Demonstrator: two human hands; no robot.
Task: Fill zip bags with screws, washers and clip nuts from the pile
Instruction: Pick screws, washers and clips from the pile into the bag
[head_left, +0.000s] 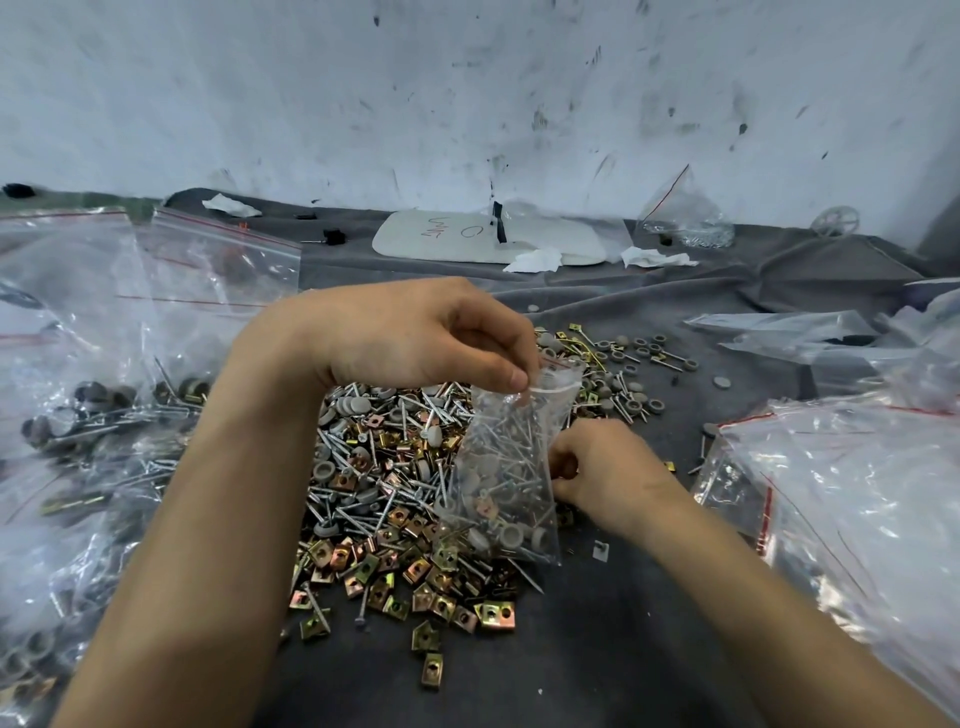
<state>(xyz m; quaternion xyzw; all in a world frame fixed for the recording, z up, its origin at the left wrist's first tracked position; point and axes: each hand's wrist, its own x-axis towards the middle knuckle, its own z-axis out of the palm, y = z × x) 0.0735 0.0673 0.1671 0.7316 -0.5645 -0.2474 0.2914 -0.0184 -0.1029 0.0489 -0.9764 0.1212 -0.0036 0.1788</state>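
Left hand (415, 338) is pinched on the mouth of the zip bag (511, 483), so the bag is hung upright over the pile (384, 499) and its screws (498, 441) and washers (511, 535) are kept at the bottom. Right hand (602, 467) is curled beside the bag's edge, probably for steadying; whether anything is gripped cannot be told.

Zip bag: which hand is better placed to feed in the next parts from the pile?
Right. The left hand pinches the zip bag by its top edge, holding it upright. The right hand sits low beside it at the pile, so it can likely scoop.
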